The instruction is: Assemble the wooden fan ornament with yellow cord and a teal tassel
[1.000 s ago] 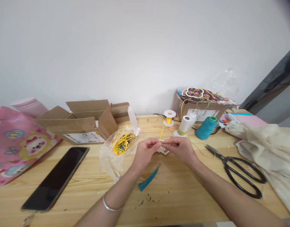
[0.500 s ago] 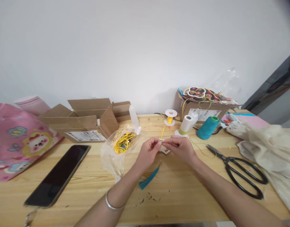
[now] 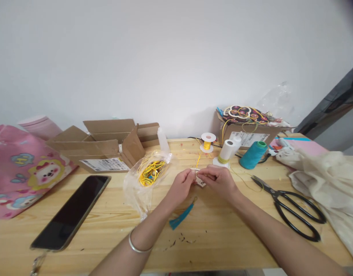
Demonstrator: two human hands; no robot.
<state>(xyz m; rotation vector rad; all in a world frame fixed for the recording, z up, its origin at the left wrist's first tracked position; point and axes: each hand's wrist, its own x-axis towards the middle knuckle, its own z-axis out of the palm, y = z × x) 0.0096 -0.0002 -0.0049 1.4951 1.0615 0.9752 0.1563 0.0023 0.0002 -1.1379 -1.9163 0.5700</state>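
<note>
My left hand [image 3: 180,187] and my right hand [image 3: 219,181] meet over the middle of the wooden table [image 3: 107,234], fingertips pinched together on a small white patterned piece [image 3: 199,181]. A short yellow cord [image 3: 197,160] runs up from it. A teal tassel [image 3: 181,217] lies on the table just below my hands. A clear plastic bag of yellow cord [image 3: 147,174] sits left of my left hand. A silver bangle circles my left wrist.
A phone [image 3: 70,212] lies at left, beside open cardboard boxes [image 3: 103,147] and a pink bag [image 3: 27,168]. Black scissors [image 3: 294,207] and beige cloth [image 3: 331,184] are at right. Behind stand a yellow spool [image 3: 207,142], white spool [image 3: 226,152], teal thread cone [image 3: 252,154] and another box [image 3: 248,134].
My hands stay pinched on the small piece and have barely shifted. The view has moved slightly.
</note>
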